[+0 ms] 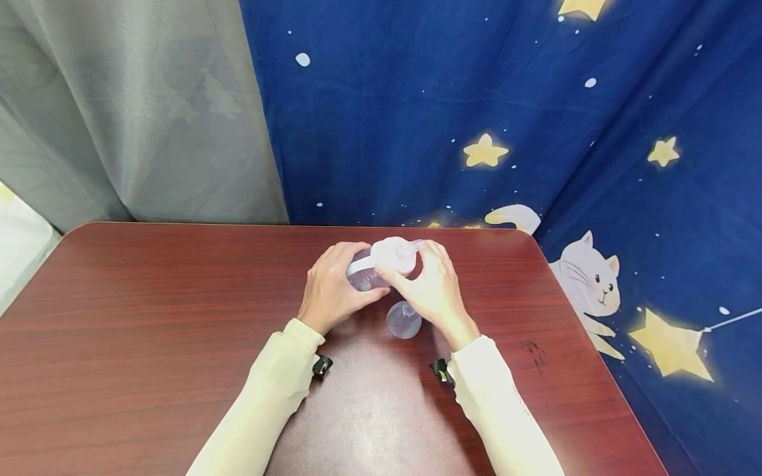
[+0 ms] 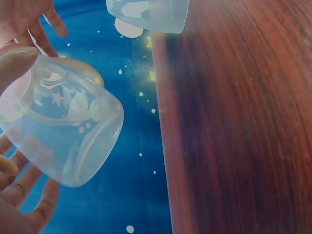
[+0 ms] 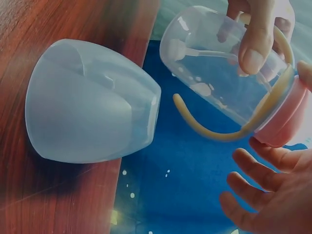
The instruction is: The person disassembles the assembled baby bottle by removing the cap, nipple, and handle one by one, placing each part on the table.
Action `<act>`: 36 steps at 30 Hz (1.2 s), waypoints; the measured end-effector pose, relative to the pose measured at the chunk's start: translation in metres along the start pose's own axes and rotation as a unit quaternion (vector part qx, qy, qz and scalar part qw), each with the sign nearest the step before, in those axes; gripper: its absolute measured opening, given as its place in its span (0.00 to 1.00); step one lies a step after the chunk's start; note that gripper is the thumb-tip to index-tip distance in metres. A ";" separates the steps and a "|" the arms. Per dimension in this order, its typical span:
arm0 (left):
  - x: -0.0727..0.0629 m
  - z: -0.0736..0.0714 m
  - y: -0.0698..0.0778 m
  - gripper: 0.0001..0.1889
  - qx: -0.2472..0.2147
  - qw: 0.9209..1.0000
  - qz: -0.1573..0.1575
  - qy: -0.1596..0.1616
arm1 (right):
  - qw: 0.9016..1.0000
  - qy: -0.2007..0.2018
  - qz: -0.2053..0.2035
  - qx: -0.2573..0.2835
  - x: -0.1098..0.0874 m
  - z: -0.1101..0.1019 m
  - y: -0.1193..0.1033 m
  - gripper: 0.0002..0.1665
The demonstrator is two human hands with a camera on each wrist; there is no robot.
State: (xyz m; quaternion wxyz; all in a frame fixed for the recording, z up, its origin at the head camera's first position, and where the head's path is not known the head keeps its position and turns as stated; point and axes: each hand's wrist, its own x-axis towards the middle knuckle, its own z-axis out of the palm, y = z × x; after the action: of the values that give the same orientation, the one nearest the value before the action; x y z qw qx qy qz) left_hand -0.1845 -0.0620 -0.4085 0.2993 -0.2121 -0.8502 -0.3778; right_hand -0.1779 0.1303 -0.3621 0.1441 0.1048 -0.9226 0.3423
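A clear straw sippy bottle point(image 3: 195, 68) with a pink collar point(image 3: 287, 119), yellowish curved handles point(image 3: 209, 132) and a weighted straw inside is held tilted above the far part of the table. My left hand point(image 1: 333, 284) grips its transparent body from the left. On the other side, my right hand point(image 1: 437, 291) has thumb and index finger at the pink collar, its other fingers spread below in the right wrist view. A translucent tapered cover point(image 3: 83, 107) stands on the table just below the hands, near the right wrist, wide end down.
The brown wooden table point(image 1: 178, 344) has rounded far corners. Behind it hang a grey curtain point(image 1: 167, 119) and a blue one point(image 1: 387, 119) with stars and a cat. Dark marks point(image 1: 534, 352) show on the table's right side.
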 end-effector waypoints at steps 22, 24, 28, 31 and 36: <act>0.000 -0.005 0.003 0.39 -0.028 0.999 -0.018 -0.036 | 0.989 -0.072 -0.121 0.053 0.002 -0.012 0.007 0.39; 0.000 -0.006 0.003 0.39 -0.031 0.999 -0.019 -0.038 | 0.988 -0.078 -0.124 0.054 0.001 -0.013 0.009 0.39; -0.001 -0.006 0.004 0.38 -0.036 0.998 -0.020 -0.045 | 0.985 -0.096 -0.131 0.058 0.000 -0.016 0.011 0.39; -0.002 -0.006 0.004 0.38 -0.038 0.998 -0.020 -0.051 | 0.981 -0.113 -0.139 0.072 0.001 -0.018 0.012 0.39; -0.003 -0.006 0.001 0.39 -0.031 0.998 -0.017 -0.057 | 0.979 -0.132 -0.133 0.082 0.002 -0.018 0.012 0.39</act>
State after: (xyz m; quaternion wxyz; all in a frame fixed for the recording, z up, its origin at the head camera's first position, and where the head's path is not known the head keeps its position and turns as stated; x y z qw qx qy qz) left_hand -0.1795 -0.0666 -0.4066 0.2372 -0.2274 -0.8573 -0.3962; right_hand -0.1797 0.1513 -0.3557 0.0558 0.2819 -0.8803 0.3774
